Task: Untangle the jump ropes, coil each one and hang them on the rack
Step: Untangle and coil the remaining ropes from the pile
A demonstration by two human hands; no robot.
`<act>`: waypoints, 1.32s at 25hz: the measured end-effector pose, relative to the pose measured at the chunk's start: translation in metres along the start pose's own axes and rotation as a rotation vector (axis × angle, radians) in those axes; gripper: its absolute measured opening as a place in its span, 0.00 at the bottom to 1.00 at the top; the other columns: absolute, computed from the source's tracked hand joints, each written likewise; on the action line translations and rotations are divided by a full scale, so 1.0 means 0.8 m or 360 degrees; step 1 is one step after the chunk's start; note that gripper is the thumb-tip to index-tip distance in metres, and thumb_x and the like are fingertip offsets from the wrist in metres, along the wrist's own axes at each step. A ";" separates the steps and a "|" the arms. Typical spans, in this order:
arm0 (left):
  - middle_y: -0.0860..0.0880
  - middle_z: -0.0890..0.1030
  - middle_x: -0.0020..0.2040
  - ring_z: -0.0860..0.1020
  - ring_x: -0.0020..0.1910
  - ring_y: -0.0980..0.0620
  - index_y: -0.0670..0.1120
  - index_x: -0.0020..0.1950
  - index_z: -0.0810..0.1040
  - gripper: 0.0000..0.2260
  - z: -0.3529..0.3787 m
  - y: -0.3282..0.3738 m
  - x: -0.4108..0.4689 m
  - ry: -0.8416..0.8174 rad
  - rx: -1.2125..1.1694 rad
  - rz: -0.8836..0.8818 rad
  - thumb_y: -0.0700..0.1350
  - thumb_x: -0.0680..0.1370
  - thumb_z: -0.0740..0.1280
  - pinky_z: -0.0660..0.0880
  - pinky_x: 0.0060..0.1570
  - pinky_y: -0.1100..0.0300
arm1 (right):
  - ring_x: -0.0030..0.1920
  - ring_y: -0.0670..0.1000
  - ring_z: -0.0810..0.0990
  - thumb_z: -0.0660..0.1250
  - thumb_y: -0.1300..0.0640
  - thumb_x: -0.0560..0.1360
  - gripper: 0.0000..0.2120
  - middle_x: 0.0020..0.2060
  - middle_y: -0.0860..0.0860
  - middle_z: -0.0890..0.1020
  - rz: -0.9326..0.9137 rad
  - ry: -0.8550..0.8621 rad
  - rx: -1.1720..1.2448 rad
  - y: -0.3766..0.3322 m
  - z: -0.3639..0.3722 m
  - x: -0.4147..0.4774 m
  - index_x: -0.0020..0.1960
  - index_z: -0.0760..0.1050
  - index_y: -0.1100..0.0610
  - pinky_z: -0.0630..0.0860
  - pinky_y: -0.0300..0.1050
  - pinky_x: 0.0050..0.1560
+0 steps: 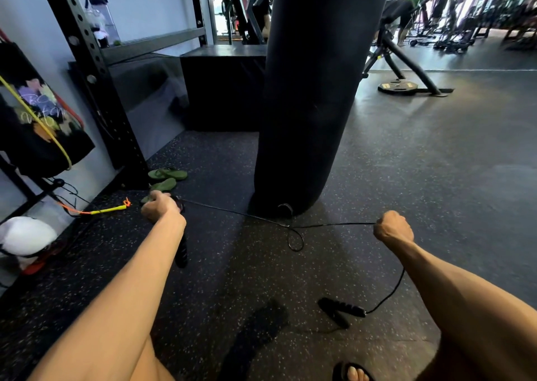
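A thin black jump rope (pixel 241 212) stretches between my two hands, with a small loop (pixel 295 239) hanging at its middle. My left hand (pixel 159 209) grips the rope near one black handle (pixel 181 251), which dangles below my wrist. My right hand (pixel 393 227) is fisted round the rope; from it the cord drops to a second black handle (pixel 347 308) hanging above the floor. An orange and yellow rope (pixel 109 209) lies on the floor by the black perforated rack (pixel 96 90) at left. A yellow cord (pixel 35 116) hangs at the far left.
A big black punching bag (pixel 308 90) hangs just ahead, its base near the rope. Green flip-flops (pixel 167 177) lie by the rack foot. A black bag (pixel 35 125) hangs at left, a white bundle (pixel 27 235) below it. A black box (pixel 223 87) stands behind.
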State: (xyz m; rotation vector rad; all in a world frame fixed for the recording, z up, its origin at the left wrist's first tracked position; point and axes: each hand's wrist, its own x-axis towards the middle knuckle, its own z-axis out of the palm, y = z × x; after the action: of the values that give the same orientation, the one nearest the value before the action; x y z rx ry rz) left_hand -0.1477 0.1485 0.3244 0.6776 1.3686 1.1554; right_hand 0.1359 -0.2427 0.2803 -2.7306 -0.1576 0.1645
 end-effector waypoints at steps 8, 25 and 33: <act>0.55 0.57 0.17 0.54 0.15 0.57 0.44 0.33 0.66 0.16 0.029 -0.008 -0.084 -0.1202 0.0291 -0.0090 0.45 0.81 0.60 0.51 0.19 0.67 | 0.33 0.49 0.84 0.68 0.60 0.76 0.09 0.32 0.52 0.84 -0.0379 -0.0662 -0.0453 -0.046 0.038 -0.004 0.37 0.80 0.60 0.81 0.43 0.35; 0.53 0.58 0.25 0.56 0.22 0.56 0.42 0.40 0.72 0.17 0.039 -0.008 -0.170 -0.2144 -0.0009 -0.0474 0.51 0.83 0.55 0.57 0.27 0.61 | 0.50 0.58 0.83 0.62 0.59 0.81 0.05 0.49 0.60 0.84 -0.1084 -0.0975 0.0545 -0.167 0.046 -0.115 0.50 0.76 0.59 0.78 0.57 0.55; 0.49 0.69 0.30 0.68 0.28 0.53 0.39 0.48 0.75 0.14 0.058 -0.024 -0.150 -0.1607 -0.0068 0.0386 0.44 0.85 0.53 0.67 0.34 0.59 | 0.39 0.53 0.84 0.65 0.61 0.79 0.04 0.36 0.55 0.84 -0.1120 -0.1354 0.0463 -0.160 0.032 -0.143 0.48 0.71 0.61 0.80 0.46 0.41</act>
State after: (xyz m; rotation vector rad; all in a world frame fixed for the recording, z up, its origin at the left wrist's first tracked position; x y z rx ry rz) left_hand -0.0785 0.0442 0.3606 1.1999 0.4096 0.8089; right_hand 0.0087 -0.1309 0.3180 -1.9966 -1.1812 1.0196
